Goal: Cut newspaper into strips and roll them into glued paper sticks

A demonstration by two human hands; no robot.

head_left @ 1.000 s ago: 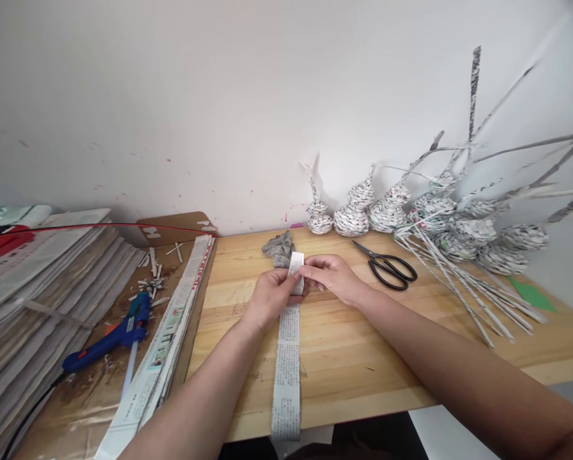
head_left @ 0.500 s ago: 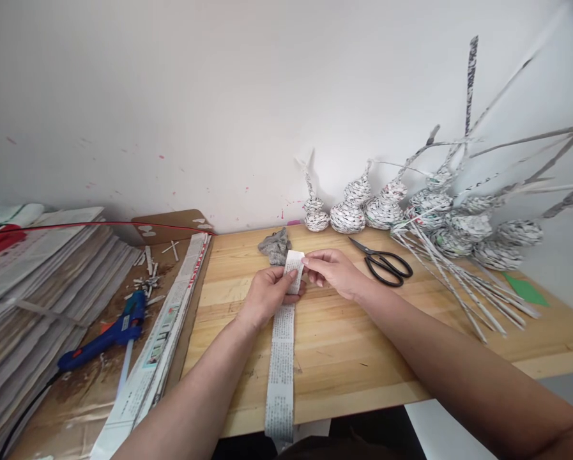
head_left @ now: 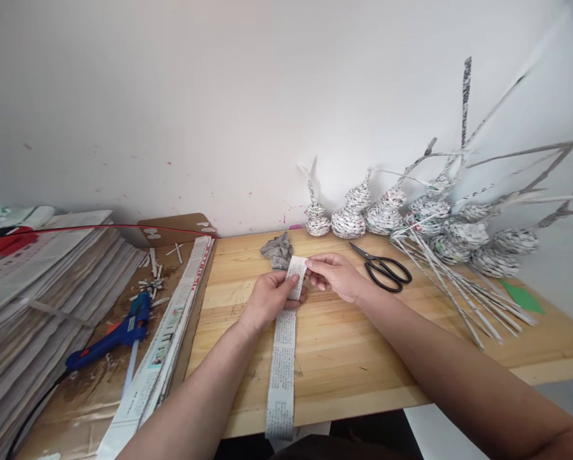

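A long strip of printed newspaper (head_left: 282, 364) runs from my hands down over the table's front edge. My left hand (head_left: 271, 297) grips it near its far end, thumb on top and fingers underneath. At the strip's upper right corner, my right hand (head_left: 333, 275) pinches the paper between thumb and fingertips. Just beyond the strip's end lies a crumpled grey cloth (head_left: 277, 250). Black-handled scissors (head_left: 384, 268) rest on the wood to the right of my right hand.
Woven paper gourds (head_left: 348, 223) stand along the wall, with rolled paper sticks (head_left: 451, 287) before them. At left are a blue glue gun (head_left: 111, 338), folded newspaper strips (head_left: 164, 345) and a tall newspaper stack (head_left: 37, 306). The wooden table (head_left: 353, 358) has a green piece (head_left: 522, 297) at right.
The camera view has shifted slightly. Both hands keep their hold on the newspaper strip, and its far end now tilts a little more to the right.
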